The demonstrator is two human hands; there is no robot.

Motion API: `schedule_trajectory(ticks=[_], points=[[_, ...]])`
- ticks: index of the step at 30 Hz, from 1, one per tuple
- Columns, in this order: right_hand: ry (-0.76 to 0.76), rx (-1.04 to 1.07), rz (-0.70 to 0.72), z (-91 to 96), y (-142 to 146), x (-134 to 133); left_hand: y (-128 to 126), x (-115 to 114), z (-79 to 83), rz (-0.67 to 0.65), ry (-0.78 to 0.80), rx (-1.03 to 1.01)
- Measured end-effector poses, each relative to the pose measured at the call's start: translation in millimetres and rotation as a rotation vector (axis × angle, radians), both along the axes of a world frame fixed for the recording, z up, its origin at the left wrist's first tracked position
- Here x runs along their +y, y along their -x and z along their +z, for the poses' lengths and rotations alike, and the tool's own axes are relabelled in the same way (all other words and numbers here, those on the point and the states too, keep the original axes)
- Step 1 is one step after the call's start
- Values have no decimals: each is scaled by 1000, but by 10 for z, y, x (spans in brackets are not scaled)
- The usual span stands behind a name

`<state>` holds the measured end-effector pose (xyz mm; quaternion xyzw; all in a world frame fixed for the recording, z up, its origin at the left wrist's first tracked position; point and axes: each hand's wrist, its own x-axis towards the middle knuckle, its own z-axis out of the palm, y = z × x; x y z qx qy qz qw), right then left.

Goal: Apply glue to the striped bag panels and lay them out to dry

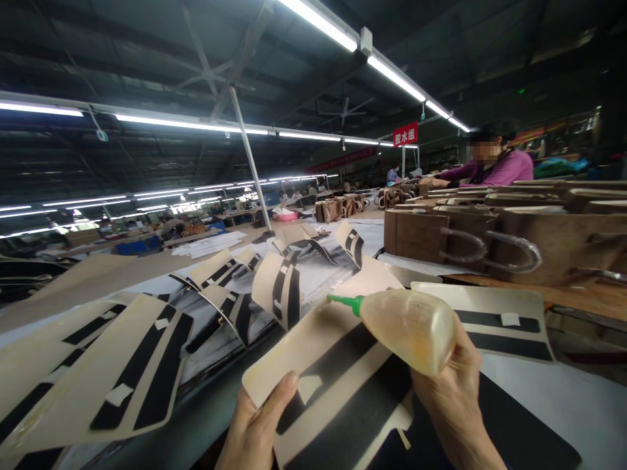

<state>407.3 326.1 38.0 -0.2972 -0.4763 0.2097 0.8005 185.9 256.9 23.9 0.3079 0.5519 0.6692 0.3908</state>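
Note:
My left hand [262, 418] grips the near left corner of a cream panel [294, 349] with black strips, thumb on top. A small whitish patch sits on one strip, close to that thumb. In my right hand [453, 385] is a translucent squeeze bottle [406, 323] with yellowish liquid inside, tilted so its green nozzle [347, 302] points left. The nozzle tip is at the panel's far edge; whether it touches cannot be made out. Another cream panel [494, 300] with black strips lies just beyond my right hand.
Similar panels [151, 339] lie to the left, and several curved ones [277, 281] stand farther back. Brown bags [416, 235] with plastic-wrapped handles fill the right side. Behind them is a person in a purple top [512, 168]. A slanting pole [249, 156] rises from the table beyond.

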Motion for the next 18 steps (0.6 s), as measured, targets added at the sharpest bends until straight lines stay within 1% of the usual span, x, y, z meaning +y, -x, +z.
schedule_trajectory(ticks=[3, 4, 6, 8, 9, 13, 15, 18], points=[[-39, 22, -77, 38, -2, -19, -3, -9, -21, -11, -26, -2], [-57, 8, -68, 59, 6, -38, -11, -11, -21, -17, -28, -2], [-87, -35, 8, 97, 30, -82, -33, -10, -22, -23, -29, 0], [-94, -17, 76, 110, 41, -109, -56, 1, -33, -19, -41, 5], [-79, 28, 76, 107, 34, -110, -64, 9, -44, -13, -47, 9], [87, 210, -60, 64, -61, -84, -70, 55, -103, 17, -75, 53], [114, 206, -39, 46, -98, -98, -65, 70, -124, 34, -79, 80], [70, 82, 62, 23, -94, -129, -54, 65, -131, 68, -69, 97]])
